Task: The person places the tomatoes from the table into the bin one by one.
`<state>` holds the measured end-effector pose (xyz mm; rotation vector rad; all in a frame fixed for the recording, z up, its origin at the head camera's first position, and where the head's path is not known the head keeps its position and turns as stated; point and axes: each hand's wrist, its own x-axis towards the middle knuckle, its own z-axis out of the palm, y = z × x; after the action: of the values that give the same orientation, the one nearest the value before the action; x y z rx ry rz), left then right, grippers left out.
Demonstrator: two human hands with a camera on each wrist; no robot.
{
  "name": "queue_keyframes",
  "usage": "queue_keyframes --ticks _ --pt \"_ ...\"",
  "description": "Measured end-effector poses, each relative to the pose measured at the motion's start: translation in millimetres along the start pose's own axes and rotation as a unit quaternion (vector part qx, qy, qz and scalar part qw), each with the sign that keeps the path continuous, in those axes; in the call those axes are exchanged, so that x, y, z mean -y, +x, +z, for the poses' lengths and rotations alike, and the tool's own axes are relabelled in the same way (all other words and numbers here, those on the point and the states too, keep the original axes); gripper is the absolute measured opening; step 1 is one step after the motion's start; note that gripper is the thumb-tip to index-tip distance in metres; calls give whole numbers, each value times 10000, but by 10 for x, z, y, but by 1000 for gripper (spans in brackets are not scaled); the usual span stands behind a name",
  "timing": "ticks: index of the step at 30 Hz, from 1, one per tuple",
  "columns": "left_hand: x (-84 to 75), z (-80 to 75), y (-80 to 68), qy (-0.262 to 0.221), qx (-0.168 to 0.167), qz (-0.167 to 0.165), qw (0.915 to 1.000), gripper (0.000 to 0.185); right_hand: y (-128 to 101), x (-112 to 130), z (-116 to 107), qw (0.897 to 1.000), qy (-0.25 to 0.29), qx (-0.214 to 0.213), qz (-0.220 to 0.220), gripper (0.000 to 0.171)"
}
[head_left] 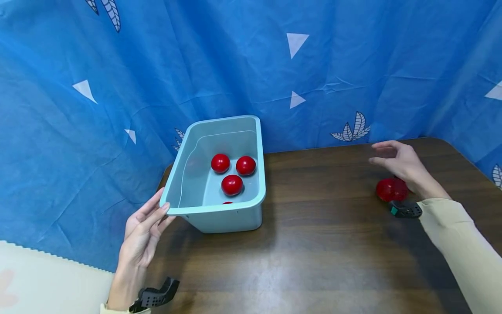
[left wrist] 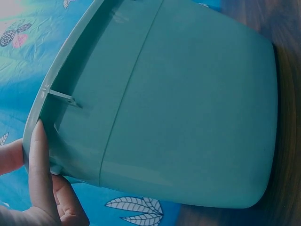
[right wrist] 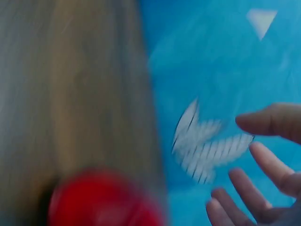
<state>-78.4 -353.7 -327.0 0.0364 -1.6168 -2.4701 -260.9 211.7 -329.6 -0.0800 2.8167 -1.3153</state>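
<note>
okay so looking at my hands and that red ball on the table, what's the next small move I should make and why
Probably lower your right hand onto the red ball and close your fingers round it. That hand hovers open just above the ball, holding nothing, while your left hand already steadies the near corner of the bin, where other red balls lie.

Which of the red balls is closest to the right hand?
The lone red ball on the wooden table, just beside the open right hand. The other red balls lie inside the light blue plastic bin.
</note>
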Motion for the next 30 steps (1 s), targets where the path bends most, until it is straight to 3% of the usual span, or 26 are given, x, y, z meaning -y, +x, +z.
queue_keyframes --ticks 6,12,19,30 --pt "2 -5 10 -80 48 54 9999 41 -119 -575 -277 9956 -545 -295 696 64" --pt "5 -20 -3 -60 -5 31 10000 40 -122 -873 -385 9936 -552 -99 979 70" --pt "-4 -11 2 -24 -38 -1 10000 40 -108 -1015 -387 9938 -368 -22 1045 80" --pt "-2 -7 0 -41 -54 -58 10000 40 -123 -1002 -370 9931 -298 -21 1138 80"
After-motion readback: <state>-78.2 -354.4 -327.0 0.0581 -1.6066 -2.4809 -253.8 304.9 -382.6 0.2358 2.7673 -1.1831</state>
